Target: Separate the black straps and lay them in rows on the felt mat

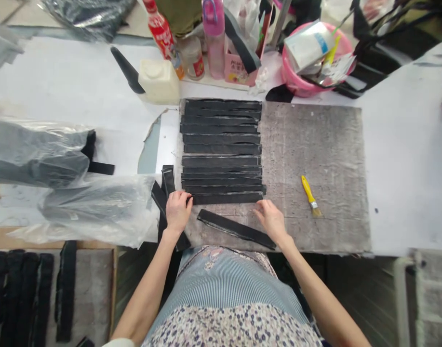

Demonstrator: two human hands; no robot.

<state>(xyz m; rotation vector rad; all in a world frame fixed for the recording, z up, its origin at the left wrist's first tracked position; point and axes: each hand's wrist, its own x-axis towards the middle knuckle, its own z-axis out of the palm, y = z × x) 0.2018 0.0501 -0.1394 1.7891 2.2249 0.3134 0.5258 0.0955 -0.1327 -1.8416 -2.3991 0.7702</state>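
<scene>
Black fabric strips (222, 161) lie side by side in a stacked row on a grey, worn board (314, 144). At the left end of the lowest strip (226, 198), my left hand (178, 210) pinches with its thumb and fingers. My right hand (272, 220) has its fingertips drawn together at the right end of that same strip. Between my forearms, a loose black strip (235, 228) rests slantwise on the board's front edge. More strips (168, 180) are heaped beside and partly under my left hand.
A yellow-handled brush (309, 193) lies on the board's right half. Behind stand a whitish plastic container (159, 82), a red bottle (159, 29), a pink bottle (214, 43) and a filled pink basin (296, 79). Plastic-wrapped bundles (36, 154) lie left; another board with strips (92, 289) sits lower left.
</scene>
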